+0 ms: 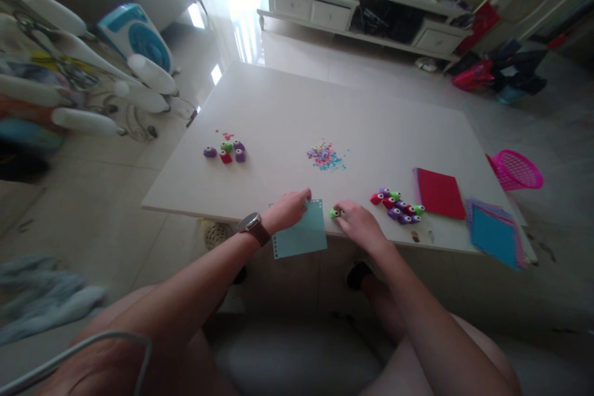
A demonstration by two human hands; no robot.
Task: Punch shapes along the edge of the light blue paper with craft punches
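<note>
My left hand (pixel 288 209) holds a light blue paper sheet (pixel 301 232) at the near edge of the white table (pixel 288 105); small holes are punched along the sheet's edges. My right hand (pixel 358 221) grips a small green paper punch (pixel 335 213) just right of the sheet. A wristwatch (pixel 253 227) sits on my left wrist. A scatter of coloured paper bits (pixel 326 156) lies in the middle of the table.
Several small punches (pixel 399 205) cluster right of my right hand, several more (pixel 226 151) at the left. A red paper stack (pixel 439 192) and blue sheets (pixel 494 232) lie at the right. A pink basket (pixel 515 168) stands beyond the table's right edge.
</note>
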